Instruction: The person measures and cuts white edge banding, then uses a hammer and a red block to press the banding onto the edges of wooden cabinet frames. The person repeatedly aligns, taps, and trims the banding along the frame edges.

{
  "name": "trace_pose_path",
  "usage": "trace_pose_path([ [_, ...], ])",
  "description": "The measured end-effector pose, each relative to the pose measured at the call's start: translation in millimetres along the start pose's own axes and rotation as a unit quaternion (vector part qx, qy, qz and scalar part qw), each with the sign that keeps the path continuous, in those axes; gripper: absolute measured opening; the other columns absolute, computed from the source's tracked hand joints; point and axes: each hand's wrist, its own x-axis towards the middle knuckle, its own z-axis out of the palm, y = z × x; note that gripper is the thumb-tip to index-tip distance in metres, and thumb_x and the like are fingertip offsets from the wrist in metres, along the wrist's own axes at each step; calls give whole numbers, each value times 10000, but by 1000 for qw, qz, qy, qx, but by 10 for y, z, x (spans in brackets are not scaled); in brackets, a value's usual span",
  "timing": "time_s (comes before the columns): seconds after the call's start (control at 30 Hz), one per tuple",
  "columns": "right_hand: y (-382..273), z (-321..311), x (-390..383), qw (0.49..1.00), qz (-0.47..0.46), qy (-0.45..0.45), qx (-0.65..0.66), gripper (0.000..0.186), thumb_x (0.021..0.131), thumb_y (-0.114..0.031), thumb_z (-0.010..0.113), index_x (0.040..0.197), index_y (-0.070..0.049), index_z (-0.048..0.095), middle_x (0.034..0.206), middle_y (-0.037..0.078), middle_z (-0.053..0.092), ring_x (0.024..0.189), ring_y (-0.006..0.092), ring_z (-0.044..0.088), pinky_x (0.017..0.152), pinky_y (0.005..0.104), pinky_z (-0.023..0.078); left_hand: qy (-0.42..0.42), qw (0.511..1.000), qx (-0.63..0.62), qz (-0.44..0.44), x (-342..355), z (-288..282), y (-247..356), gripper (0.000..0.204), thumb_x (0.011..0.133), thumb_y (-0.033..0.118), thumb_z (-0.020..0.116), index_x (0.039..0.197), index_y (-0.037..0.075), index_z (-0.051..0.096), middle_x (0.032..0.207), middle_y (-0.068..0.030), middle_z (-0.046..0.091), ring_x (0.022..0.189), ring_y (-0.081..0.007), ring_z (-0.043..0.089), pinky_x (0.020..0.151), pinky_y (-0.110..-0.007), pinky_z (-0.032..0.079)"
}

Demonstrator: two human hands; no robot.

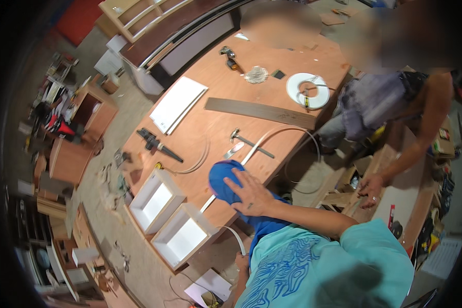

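Note:
My right hand (252,194) lies with its fingers spread on a rounded blue fabric shape (222,173) at the table's near edge. I cannot tell whether this is a clothed knee or loose cloth. A narrow white strip (250,155) passes beneath the fabric and loops off the table to the right. Low in the view, my left hand (241,263) is closed around a curved length of similar white strip, its fingers partly hidden by my teal shirt. Just beyond my right hand lie a claw hammer (254,143) and a small pale-bladed tool (234,150).
On the wooden table (190,149) are two open white-lined boxes (185,236), a black tool (159,145), white panels (179,105), a brown board (259,112), a white roll (292,90) and a drill (230,58). Another person's hand (373,189) is at the right, over a wooden crate.

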Motion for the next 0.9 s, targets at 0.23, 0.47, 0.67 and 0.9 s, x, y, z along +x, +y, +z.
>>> trace_pose_path([
  [0.23,49,-5,-29,1000,-8,15,24,861,775,-315,749,1510,-127,344,1527,273,267,1358,472,325,1122,545,308,113,991,-20,70,-86,-194,403,288,830,208,658,1005,-13,601,807,-273,670,811,-442,681,723,-495,519],
  [0.47,107,-32,-51,999,-5,23,41,863,766,-310,753,1506,-125,350,1529,283,264,1364,480,320,1135,551,294,214,957,-155,119,73,-651,1307,353,891,228,661,1102,-37,561,858,-213,648,786,-328,647,747,-431,507],
  [0.67,41,-33,-50,999,-30,13,-16,816,787,-299,721,1498,-124,361,1541,278,255,1399,472,273,1132,588,253,267,931,-216,122,108,-1249,2096,392,926,199,648,1188,-74,546,1048,-224,625,950,-326,603,865,-408,470],
  [0.9,-272,-243,139,953,-294,72,7,744,794,-302,717,1432,-52,426,1524,234,309,1410,457,270,1117,635,213,352,785,-216,461,48,-1698,2592,220,932,111,647,1063,-38,554,891,-116,600,745,-208,554,714,-314,463],
])
